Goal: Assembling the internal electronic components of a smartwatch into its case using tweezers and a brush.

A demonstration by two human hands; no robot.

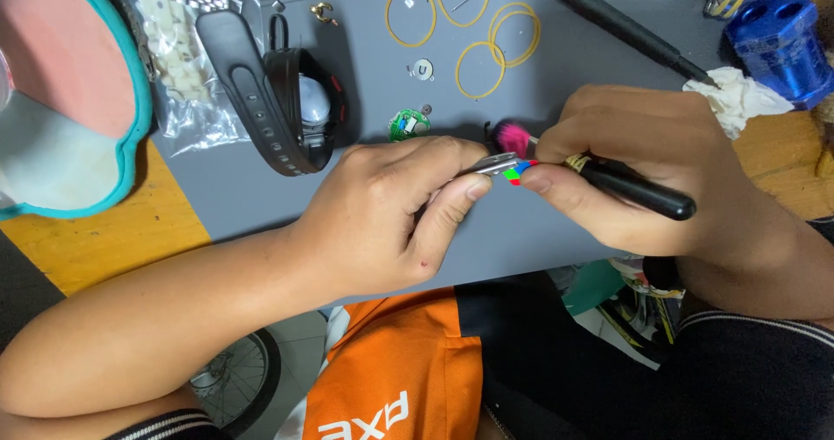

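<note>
My left hand (391, 214) pinches a small silver metal piece (492, 164) between thumb and forefinger over the grey mat (234, 192). My right hand (660, 166) grips a black-handled brush (638, 192) with pink bristles (512, 136); the bristles touch the metal piece. A small multicoloured tag (515, 175) shows at my right fingertips. A black watch with its strap (278, 92) lies on the mat left of my hands, beside a small green round circuit board (407, 125).
Several yellow rubber bands (486, 32) lie at the mat's far side. A black pen-like tool (625, 27) and a blue metal block (782, 45) sit far right, with white tissue (738, 97). A plastic bag (182, 66) and teal-rimmed pink dish (61, 75) are at left.
</note>
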